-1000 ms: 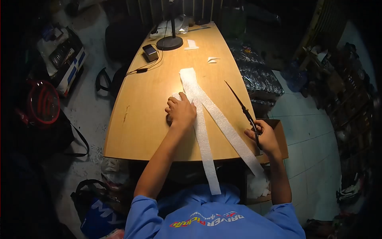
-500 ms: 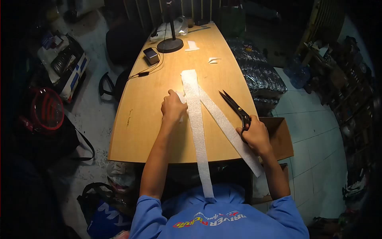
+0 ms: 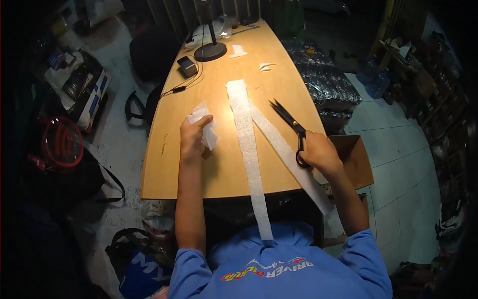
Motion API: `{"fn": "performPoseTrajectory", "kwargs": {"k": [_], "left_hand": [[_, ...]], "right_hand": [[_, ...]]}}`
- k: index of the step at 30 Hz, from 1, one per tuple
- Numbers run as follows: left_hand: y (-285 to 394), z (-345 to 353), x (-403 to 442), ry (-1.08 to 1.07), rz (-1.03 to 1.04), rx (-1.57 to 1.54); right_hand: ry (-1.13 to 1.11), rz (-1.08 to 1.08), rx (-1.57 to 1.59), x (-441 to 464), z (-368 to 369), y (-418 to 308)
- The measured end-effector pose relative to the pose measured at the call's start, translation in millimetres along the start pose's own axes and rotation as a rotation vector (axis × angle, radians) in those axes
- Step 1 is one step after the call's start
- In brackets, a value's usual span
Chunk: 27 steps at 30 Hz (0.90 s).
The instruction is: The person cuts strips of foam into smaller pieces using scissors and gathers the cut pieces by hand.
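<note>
My left hand [image 3: 191, 139] is closed on a crumpled bunch of white foam sheet [image 3: 210, 135], held over the left half of the wooden table [image 3: 164, 169]. My right hand [image 3: 321, 153] grips a pair of black scissors [image 3: 285, 114] by the handles. Their blades point away from me and to the left, almost together. Between my hands lie two long white foam strips, a left strip [image 3: 247, 149] and a right strip [image 3: 279, 143]. They meet at the far end and spread apart towards me, both hanging past the table's near edge. My right forearm passes over the lower right strip.
Farther up the table stand a round black stand base [image 3: 210, 52] and a small dark device [image 3: 187, 66] with a cable. White scraps [image 3: 238, 51] lie nearby. An open cardboard box [image 3: 361, 162] sits right of the table, below black wrapped bundles [image 3: 323, 82].
My left hand has moved left, away from the strips, carrying the crumpled foam. My right hand has risen slightly with the scissors. The view has shifted a little.
</note>
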<state>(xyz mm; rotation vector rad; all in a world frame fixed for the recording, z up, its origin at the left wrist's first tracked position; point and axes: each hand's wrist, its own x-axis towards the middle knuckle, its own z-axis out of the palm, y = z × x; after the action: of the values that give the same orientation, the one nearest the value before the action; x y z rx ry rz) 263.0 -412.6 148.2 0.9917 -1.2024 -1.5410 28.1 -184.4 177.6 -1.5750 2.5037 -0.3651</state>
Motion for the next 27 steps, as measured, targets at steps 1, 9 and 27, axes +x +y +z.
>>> {"fn": "performPoseTrajectory", "kwargs": {"k": [1, 9, 27], "left_hand": [[0, -4, -4, -0.047, 0.012, -0.096], [38, 35, -61, -0.254, 0.034, -0.205], [29, 143, -148, -0.492, 0.064, -0.153]], "right_hand": [[0.010, -0.010, -0.008, -1, 2, 1], [0.211, -0.390, 0.404, -11, -31, -29], [0.422, -0.249, 0.633, -46, -20, -59]]}}
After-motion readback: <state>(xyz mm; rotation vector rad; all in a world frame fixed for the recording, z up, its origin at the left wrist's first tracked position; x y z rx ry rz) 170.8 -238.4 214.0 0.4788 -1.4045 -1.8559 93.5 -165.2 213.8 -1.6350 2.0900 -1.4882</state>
